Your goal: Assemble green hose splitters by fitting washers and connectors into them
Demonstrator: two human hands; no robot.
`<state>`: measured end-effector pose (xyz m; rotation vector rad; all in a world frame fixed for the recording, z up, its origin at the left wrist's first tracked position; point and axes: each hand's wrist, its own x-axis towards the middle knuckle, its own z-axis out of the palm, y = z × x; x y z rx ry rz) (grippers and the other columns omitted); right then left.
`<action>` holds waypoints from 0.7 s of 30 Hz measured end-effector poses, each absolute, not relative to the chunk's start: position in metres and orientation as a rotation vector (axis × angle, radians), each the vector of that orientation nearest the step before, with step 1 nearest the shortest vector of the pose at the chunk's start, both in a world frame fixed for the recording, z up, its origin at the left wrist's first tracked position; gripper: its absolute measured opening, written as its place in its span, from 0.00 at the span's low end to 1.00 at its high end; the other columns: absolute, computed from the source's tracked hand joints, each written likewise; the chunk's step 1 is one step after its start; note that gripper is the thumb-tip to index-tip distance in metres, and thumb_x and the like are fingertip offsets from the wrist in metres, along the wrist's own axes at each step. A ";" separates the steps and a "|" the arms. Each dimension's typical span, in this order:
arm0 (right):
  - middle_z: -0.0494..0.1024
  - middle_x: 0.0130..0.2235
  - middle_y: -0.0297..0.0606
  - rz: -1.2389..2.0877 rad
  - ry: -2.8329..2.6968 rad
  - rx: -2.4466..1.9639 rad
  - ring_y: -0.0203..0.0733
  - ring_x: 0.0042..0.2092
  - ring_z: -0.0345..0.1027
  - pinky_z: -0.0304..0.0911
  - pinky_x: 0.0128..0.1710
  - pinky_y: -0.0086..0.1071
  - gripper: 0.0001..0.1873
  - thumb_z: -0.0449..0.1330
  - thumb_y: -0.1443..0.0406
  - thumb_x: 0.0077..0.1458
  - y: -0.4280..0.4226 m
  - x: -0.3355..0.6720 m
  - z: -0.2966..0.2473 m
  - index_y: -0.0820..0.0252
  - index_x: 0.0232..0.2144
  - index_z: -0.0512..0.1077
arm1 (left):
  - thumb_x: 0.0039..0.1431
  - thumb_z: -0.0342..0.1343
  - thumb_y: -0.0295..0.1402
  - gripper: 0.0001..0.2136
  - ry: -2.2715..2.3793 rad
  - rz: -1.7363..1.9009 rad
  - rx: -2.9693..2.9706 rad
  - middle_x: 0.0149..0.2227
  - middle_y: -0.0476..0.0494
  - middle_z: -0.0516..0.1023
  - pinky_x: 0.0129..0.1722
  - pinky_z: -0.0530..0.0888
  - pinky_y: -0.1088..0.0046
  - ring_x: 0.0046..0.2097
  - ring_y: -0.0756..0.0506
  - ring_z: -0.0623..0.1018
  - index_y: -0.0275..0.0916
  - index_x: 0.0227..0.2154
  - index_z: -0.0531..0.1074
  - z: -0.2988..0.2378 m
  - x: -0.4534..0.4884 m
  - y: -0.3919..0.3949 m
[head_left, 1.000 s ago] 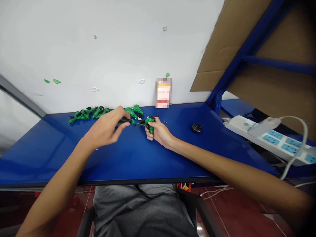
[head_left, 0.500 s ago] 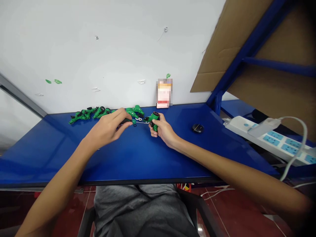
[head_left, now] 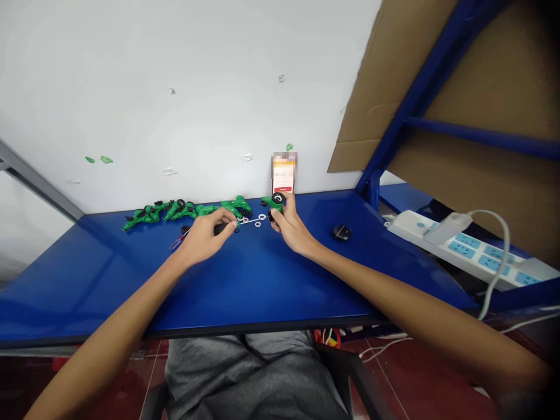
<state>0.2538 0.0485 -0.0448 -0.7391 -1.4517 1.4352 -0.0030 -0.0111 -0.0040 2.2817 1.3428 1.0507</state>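
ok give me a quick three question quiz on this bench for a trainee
1. True or false: the right hand holds a green fitting.
2. What does the left hand grip? A: a dark-handled tool. B: a power strip. C: a cardboard sheet.
3. Fill in: the white rings lie on the ___ table.
Key: 1 true; 2 A; 3 blue.
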 end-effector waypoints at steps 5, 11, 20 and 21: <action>0.68 0.44 0.36 1.070 -1.683 -0.708 0.43 0.37 0.61 0.68 0.38 0.42 0.24 0.65 0.55 0.66 0.052 0.261 -0.044 0.46 0.58 0.59 | 0.73 0.54 0.53 0.21 1.182 0.873 1.922 0.27 0.50 0.72 0.24 0.66 0.75 0.26 0.51 0.69 0.39 0.39 0.79 -0.018 0.012 -0.013; 0.67 0.46 0.39 1.004 -1.810 -0.579 0.45 0.39 0.61 0.69 0.41 0.45 0.24 0.62 0.51 0.69 0.042 0.268 -0.035 0.44 0.59 0.58 | 0.69 0.56 0.54 0.22 0.992 0.757 1.492 0.28 0.50 0.67 0.16 0.50 0.76 0.19 0.56 0.54 0.38 0.38 0.76 -0.013 0.018 -0.023; 0.65 0.44 0.37 1.033 -1.802 -0.612 0.44 0.37 0.59 0.68 0.40 0.44 0.20 0.57 0.50 0.73 0.037 0.260 -0.037 0.45 0.59 0.58 | 0.76 0.46 0.44 0.17 1.605 0.725 2.601 0.30 0.42 0.74 0.26 0.62 0.71 0.24 0.46 0.71 0.40 0.36 0.72 -0.020 0.024 -0.034; 0.65 0.44 0.37 1.056 -1.799 -0.610 0.43 0.36 0.59 0.68 0.40 0.43 0.19 0.57 0.49 0.73 0.039 0.259 -0.038 0.45 0.59 0.58 | 0.76 0.45 0.43 0.16 1.662 0.708 2.634 0.30 0.41 0.75 0.26 0.61 0.71 0.24 0.45 0.71 0.40 0.37 0.72 -0.019 0.025 -0.036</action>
